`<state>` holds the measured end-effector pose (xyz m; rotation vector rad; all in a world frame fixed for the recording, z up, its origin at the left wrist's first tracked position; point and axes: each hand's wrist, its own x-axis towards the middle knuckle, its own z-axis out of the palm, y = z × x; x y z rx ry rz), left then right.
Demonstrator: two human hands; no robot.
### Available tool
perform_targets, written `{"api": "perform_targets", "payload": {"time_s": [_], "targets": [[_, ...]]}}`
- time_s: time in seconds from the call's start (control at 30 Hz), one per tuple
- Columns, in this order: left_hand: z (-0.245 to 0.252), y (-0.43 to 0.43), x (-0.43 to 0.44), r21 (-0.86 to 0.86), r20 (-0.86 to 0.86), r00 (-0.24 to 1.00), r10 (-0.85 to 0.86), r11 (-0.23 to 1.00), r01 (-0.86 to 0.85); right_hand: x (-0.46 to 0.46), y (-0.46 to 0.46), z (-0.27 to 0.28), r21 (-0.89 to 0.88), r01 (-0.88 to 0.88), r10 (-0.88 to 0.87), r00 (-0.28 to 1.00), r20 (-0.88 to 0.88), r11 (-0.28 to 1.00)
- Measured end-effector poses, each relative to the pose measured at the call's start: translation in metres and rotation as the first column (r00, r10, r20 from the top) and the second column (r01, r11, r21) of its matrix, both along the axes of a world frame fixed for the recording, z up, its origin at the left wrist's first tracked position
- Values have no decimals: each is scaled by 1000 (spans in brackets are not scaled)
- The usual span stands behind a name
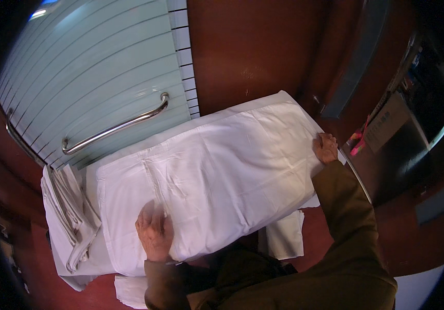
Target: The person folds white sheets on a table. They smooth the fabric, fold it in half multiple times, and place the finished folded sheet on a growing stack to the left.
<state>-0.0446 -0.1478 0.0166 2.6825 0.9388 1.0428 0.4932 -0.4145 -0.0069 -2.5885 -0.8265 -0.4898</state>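
Note:
A large white cloth [225, 166] lies spread over a covered table, with wrinkles and a gathered seam across its left part. My left hand [155, 232] is over the near left part of the cloth, fingers pointing away from me and slightly blurred; whether it presses on the fabric is unclear. At the cloth's right end, my right hand [325, 148] rests on the edge with its fingers bent, and whether they pinch the fabric is hidden. A stack of folded white cloths [69, 217] sits at the table's left end.
Beyond the table stands a frosted glass door [101, 69] with a metal handle [117, 130], beside a reddish-brown panel [253, 50]. More folded white cloth [285, 236] is below the near edge, and another folded cloth [131, 288] is at lower left. A cardboard box [386, 124] stands at right.

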Motion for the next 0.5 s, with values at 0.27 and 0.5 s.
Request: {"api": "perform_targets", "payload": {"time_s": [0.27, 0.5], "targets": [[3, -5, 1, -20, 22, 1000, -18, 1000, 18, 11, -32, -17, 78, 37, -42, 997, 72, 996], [24, -65, 37, -43, 128, 967, -218, 973, 225, 1, -47, -6, 32, 22, -26, 992, 122, 999]]}}
